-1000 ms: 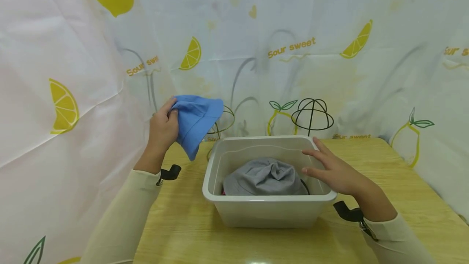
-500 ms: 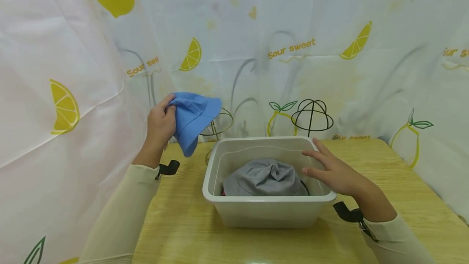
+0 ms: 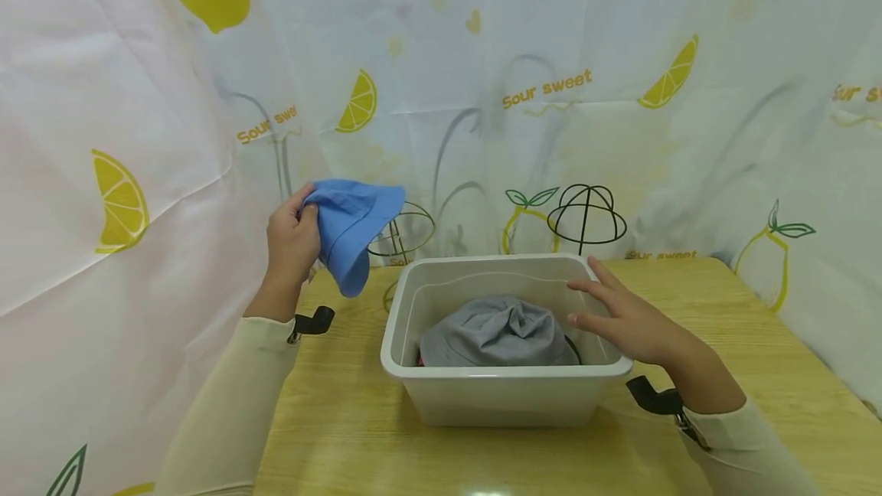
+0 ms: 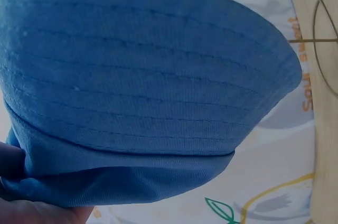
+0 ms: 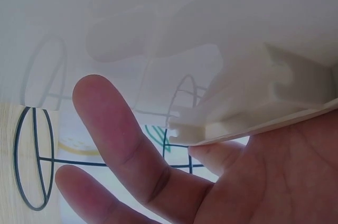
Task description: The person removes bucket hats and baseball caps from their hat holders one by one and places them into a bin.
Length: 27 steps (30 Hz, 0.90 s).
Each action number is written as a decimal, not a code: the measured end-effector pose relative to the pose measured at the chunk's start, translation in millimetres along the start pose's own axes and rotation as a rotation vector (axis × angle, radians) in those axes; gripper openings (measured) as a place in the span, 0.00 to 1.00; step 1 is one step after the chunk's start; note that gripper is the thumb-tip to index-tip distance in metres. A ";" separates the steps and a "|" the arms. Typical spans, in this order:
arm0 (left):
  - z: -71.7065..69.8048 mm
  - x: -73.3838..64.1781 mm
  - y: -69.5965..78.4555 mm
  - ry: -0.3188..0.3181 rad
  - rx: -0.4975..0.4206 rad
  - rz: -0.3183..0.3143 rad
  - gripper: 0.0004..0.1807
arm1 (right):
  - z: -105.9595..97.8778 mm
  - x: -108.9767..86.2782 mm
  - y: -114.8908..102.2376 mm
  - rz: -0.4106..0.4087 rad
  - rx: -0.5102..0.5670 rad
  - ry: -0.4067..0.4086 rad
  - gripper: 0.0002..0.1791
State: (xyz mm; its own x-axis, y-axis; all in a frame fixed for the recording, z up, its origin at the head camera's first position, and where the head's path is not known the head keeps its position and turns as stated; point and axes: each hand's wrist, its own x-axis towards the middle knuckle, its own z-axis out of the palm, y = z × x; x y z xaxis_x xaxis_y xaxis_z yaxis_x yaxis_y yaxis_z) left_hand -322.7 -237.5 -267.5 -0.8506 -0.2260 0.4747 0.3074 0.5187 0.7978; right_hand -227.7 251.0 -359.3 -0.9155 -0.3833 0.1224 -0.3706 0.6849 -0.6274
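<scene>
My left hand (image 3: 292,239) pinches the crown of a blue bucket hat (image 3: 354,224), raised left of the bin with its brim towards the right. Rows of stitching on the brim (image 4: 158,76) fill much of the left wrist view. A light grey plastic bin (image 3: 503,404) stands on the table. Inside it lies a crumpled grey bucket hat (image 3: 482,339), with a bit of pink and a dark edge showing beside it. My right hand (image 3: 637,324) rests at the bin's right rim, fingers spread and loosely extended; the right wrist view shows them along the bin's outer wall (image 5: 158,34).
Behind the bin stand two wire hat stands: a black stand (image 3: 583,224) at the right and a gold stand (image 3: 432,230) at the left, partly behind the blue hat. The wooden table (image 3: 689,297) meets a lemon-print curtain (image 3: 427,37) at the back and left.
My left hand has drifted slightly left with the blue bucket hat, so more of the gold stand shows. My right hand and the bin have stayed in place.
</scene>
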 end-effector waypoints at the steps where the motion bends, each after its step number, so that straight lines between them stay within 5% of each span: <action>1: 0.0 0.6 0.0 -0.009 0.003 0.005 0.25 | -0.4 0.0 -0.3 0.001 0.000 -0.001 0.37; 11: 33.0 33.5 31.8 -0.156 0.295 0.228 0.24 | -1.2 -0.5 -2.2 0.001 0.012 -0.002 0.36; 21: 72.1 70.0 55.0 -0.371 0.535 0.307 0.23 | 0.4 0.5 -2.6 -0.009 0.009 0.000 0.36; 27: 95.6 88.3 64.2 -0.365 0.585 0.370 0.24 | -0.4 -0.3 -2.7 -0.006 0.016 0.009 0.37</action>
State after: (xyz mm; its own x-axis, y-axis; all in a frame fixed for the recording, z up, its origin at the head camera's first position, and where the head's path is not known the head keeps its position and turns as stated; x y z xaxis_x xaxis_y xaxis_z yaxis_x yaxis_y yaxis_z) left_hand -418.8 -145.4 -209.9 -0.8544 0.2794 0.4380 0.4098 0.8807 0.2377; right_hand -226.5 249.5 -357.4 -0.9149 -0.3813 0.1328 -0.3731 0.6728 -0.6388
